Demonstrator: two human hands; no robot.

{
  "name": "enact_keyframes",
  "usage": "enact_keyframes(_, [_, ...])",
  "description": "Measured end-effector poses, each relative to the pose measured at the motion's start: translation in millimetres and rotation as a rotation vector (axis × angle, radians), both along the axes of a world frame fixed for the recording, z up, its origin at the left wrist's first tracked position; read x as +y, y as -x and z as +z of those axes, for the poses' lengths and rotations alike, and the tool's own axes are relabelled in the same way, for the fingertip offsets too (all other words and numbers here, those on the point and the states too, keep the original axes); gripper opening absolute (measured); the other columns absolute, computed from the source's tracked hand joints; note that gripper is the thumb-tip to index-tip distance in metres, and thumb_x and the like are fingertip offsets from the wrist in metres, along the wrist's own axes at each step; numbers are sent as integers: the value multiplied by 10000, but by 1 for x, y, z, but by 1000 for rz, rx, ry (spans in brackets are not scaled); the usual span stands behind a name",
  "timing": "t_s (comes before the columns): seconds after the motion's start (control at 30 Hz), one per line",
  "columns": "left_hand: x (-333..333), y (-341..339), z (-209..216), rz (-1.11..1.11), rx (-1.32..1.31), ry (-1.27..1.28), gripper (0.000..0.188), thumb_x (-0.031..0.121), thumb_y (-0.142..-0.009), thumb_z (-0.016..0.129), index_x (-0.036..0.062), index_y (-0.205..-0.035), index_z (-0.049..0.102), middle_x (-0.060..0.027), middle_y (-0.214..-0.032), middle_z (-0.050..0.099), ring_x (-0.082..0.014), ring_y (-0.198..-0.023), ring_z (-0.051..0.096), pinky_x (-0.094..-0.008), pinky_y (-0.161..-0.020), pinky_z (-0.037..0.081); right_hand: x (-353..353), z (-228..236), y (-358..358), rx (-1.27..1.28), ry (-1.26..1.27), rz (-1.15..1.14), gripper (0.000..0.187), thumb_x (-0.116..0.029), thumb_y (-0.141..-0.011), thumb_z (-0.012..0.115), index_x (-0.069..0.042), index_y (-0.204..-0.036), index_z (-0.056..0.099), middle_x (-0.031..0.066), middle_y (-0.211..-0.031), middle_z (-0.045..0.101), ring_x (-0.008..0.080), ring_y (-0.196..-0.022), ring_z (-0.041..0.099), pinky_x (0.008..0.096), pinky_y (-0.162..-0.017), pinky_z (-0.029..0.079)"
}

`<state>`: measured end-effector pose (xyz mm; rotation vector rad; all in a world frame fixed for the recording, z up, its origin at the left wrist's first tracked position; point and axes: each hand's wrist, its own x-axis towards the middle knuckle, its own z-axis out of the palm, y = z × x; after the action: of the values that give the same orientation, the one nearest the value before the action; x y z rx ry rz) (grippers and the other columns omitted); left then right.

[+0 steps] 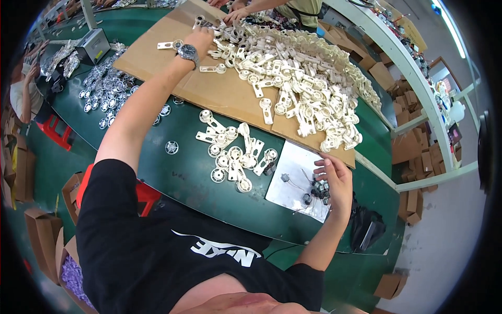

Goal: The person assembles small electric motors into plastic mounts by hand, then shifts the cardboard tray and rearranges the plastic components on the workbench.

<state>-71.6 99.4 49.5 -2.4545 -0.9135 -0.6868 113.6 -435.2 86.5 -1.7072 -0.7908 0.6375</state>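
Observation:
My left hand [200,41], with a watch on the wrist, reaches to the far left part of a brown cardboard sheet [151,57]. Its fingers are mostly hidden, close to some cream plastic parts with a ring at one end and a flat arm. My right hand [335,177] is at the sheet's near right corner, fingers apart, fingertips touching or very near the edge. Beneath it, small black motors with thin wires [318,192] lie on a white sheet [285,193]. A large heap of cream plastic parts [298,83] covers the cardboard's right side.
On the green table [183,172] lies a smaller group of cream parts [232,157]. Silvery round parts [107,89] spread at the left, near a grey box-shaped device [93,46]. Another person's hands [236,13] work at the far edge. A black bag [366,230] sits at the right.

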Motion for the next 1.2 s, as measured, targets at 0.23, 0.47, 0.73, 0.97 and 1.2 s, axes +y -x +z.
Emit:
enact_keyframes(0.23, [33,9,5,-44,17,313,619,71,-949,556,64,-1534,354,-246,-1190,683,-423,-1138,639,-490,-888,564,-15,1,-3,-8,35,-51,275,-170,-1040,620,30,-1217,684,103,-993,735,137,-823,669,263,-699,534])
enact_keyframes(0.47, [-52,79,111,-79,-441,-74,490,239,-909,701,15,-1319,554,-200,-1241,581,-409,-1171,527,-530,-1027,425,-3,-7,1,-178,60,-105,260,-174,-1042,625,15,-1206,698,86,-978,744,107,-814,664,249,-690,518])
enact_keyframes(0.73, [-99,194,32,125,-993,807,303,225,-898,620,60,-1130,724,-209,-870,736,-404,-911,719,-521,-822,567,170,2,136,-924,43,378,465,-153,-972,714,-15,-1390,565,192,-1249,647,299,-1142,623,378,-897,529])
enact_keyframes(0.97, [-185,111,-36,-447,-1291,977,379,35,-753,657,2,-1129,621,-327,-1578,311,-472,-1343,434,-483,-1171,348,325,-85,136,-969,-135,577,557,-215,-912,681,51,-1364,493,299,-1199,670,475,-990,661,463,-859,537])
enact_keyframes(1.2, [-220,122,-2,-259,-1232,1148,429,142,-646,695,24,-1046,597,-350,-1641,194,-374,-1255,565,-633,-962,371,331,-76,298,-2028,529,-427,417,-376,-1025,528,-513,-1417,494,8,-1074,647,141,-870,675,411,-597,518])
